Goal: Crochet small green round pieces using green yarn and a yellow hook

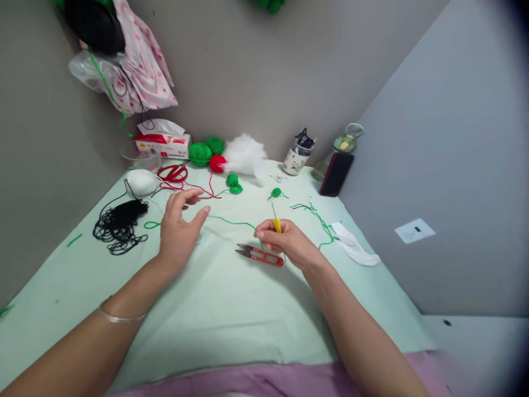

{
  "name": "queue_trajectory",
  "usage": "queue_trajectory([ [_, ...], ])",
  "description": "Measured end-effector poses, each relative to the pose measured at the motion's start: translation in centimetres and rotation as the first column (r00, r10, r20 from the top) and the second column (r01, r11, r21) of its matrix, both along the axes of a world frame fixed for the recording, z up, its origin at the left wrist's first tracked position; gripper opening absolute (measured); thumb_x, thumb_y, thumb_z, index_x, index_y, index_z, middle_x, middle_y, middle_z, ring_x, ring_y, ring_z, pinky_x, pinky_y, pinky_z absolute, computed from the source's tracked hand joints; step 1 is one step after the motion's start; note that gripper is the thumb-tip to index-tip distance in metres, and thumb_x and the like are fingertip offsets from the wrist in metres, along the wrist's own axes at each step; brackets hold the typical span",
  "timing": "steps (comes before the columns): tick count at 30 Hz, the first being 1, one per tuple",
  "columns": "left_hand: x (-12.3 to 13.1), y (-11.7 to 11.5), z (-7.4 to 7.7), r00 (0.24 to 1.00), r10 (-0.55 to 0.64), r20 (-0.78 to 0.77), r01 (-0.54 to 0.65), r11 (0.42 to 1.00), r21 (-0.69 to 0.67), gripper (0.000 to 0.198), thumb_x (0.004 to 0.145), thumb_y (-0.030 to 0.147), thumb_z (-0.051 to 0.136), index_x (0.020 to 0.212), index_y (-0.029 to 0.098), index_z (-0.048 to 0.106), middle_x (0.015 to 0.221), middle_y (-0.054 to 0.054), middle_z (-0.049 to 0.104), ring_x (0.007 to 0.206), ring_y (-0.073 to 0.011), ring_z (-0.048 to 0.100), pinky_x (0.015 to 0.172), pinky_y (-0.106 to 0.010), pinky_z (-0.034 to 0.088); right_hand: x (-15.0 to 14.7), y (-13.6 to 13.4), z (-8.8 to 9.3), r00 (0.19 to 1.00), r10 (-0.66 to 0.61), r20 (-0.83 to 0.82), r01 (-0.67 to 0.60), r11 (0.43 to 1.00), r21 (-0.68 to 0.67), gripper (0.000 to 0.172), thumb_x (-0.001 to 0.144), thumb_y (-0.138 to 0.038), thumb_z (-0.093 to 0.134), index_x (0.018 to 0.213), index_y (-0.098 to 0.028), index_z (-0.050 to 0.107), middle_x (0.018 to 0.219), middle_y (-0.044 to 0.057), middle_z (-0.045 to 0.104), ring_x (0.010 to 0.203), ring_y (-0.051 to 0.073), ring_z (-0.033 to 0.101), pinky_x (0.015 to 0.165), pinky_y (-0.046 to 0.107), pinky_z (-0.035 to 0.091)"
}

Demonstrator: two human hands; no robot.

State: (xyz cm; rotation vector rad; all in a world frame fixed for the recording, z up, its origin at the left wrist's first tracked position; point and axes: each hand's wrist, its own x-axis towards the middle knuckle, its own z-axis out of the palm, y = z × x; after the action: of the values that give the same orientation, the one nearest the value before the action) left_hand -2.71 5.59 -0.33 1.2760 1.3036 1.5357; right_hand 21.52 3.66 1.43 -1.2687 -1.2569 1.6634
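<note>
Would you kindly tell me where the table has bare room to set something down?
Bare tabletop lies between the forearms, from the orange snips to the purple fabric, and right of the right forearm, nearer than the white strip. The back left is crowded with the tissue box, yarn balls and white stuffing.

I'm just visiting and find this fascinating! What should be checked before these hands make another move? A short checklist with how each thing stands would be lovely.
1. Yellow-handled tool secure in the right hand: ok, fingers are closed around it.
2. Green strand reaching the right hand's fingertips: ok.
3. Strand gripped by the left hand: cannot tell; thumb and fingers are spread, and the hand hides part of the strand.
4. Snips well away from the right hand: not ok, they lie close beside it.
5. Phone out of both hands' way: ok, it stands propped beyond the right hand.
</note>
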Motion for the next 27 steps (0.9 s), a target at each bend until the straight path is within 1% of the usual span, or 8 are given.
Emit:
queue_trajectory([
  [2,0.7,-1.0,0.1,0.988,-0.150,0.022,0.151,0.986,-0.065,0.021,0.086,0.035,0.077,0.105,0.027,0.074,0.092,0.000,0.065,0.092,-0.0206,0.058,0.087,-0.029,0.046,-0.2,0.1,0.0,0.997,-0.079,0.009,0.079,0.996,0.041,0.030,0.069,-0.043,0.088,0.076,-0.019,0.071,0.053,-0.006,0.058,0.046,0.006,0.029,0.046,0.026,0.015],
  [4,1.7,-2.1,0.0,0.923,-0.382,0.057,0.386,0.906,-0.174,0.020,0.088,0.042,0.075,0.088,0.022,0.078,0.069,0.000,0.063,0.069,-0.0194,0.057,0.068,-0.030,0.047,-0.5,0.0,0.1,0.992,-0.126,0.011,0.125,0.989,0.078,0.029,0.070,-0.043,0.088,0.076,-0.019,0.072,0.054,-0.005,0.061,0.047,0.006,0.031,0.047,0.027,0.017],
  [7,3.2,-3.1,-0.5,0.815,-0.554,0.170,0.579,0.777,-0.248,0.036,0.087,0.054,0.075,0.080,0.019,0.081,0.071,-0.005,0.072,0.067,-0.0218,0.064,0.060,-0.031,0.049,-1.5,-0.9,0.1,0.998,-0.069,-0.008,0.069,0.992,0.105,0.025,0.075,-0.042,0.085,0.081,-0.020,0.074,0.055,-0.003,0.065,0.051,0.010,0.047,0.052,0.027,0.030],
  [9,3.6,-3.3,-1.0,0.799,-0.542,0.261,0.599,0.760,-0.252,0.042,0.094,0.058,0.067,0.091,0.019,0.083,0.082,-0.007,0.078,0.082,-0.0240,0.070,0.074,-0.033,0.055,-2.3,-1.6,-0.1,1.000,0.021,-0.007,-0.020,0.994,0.109,0.023,0.077,-0.042,0.084,0.083,-0.021,0.075,0.057,-0.002,0.068,0.058,0.013,0.055,0.059,0.028,0.037],
  [12,3.5,-2.9,-1.6,0.824,-0.423,0.377,0.531,0.808,-0.255,0.038,0.093,0.054,0.070,0.105,0.020,0.082,0.101,-0.007,0.079,0.093,-0.0208,0.070,0.089,-0.032,0.054,-3.0,-1.9,-0.7,1.000,0.006,0.013,-0.007,0.993,0.114,0.023,0.073,-0.039,0.087,0.078,-0.019,0.076,0.063,0.001,0.073,0.061,0.013,0.056,0.061,0.028,0.038],
  [16,3.4,-2.7,-2.1,0.825,-0.345,0.447,0.494,0.825,-0.275,0.031,0.088,0.049,0.079,0.101,0.021,0.084,0.098,-0.005,0.078,0.088,-0.0168,0.067,0.089,-0.029,0.053,-2.8,-1.2,-1.5,0.978,-0.198,-0.064,0.203,0.973,0.106,0.024,0.071,-0.038,0.088,0.081,-0.019,0.077,0.073,0.002,0.077,0.058,0.011,0.052,0.054,0.026,0.034],
  [19,3.8,-3.1,-2.0,0.806,-0.377,0.456,0.534,0.795,-0.287,0.029,0.082,0.046,0.085,0.095,0.020,0.087,0.095,-0.006,0.079,0.086,-0.0175,0.067,0.087,-0.031,0.053,-2.3,-0.6,-1.7,0.953,-0.275,-0.126,0.288,0.953,0.098,0.028,0.069,-0.039,0.089,0.084,-0.019,0.077,0.069,-0.001,0.072,0.048,0.005,0.033,0.047,0.026,0.023],
  [27,3.6,-2.9,-2.2,0.840,-0.364,0.403,0.483,0.840,-0.248,0.026,0.080,0.046,0.086,0.091,0.023,0.087,0.094,-0.005,0.080,0.082,-0.0176,0.066,0.084,-0.032,0.053,-2.0,-0.4,-1.0,0.952,-0.166,-0.257,0.165,0.986,-0.026,0.033,0.065,-0.041,0.089,0.081,-0.020,0.069,0.071,-0.006,0.071,0.042,0.001,0.020,0.045,0.025,0.015],
])
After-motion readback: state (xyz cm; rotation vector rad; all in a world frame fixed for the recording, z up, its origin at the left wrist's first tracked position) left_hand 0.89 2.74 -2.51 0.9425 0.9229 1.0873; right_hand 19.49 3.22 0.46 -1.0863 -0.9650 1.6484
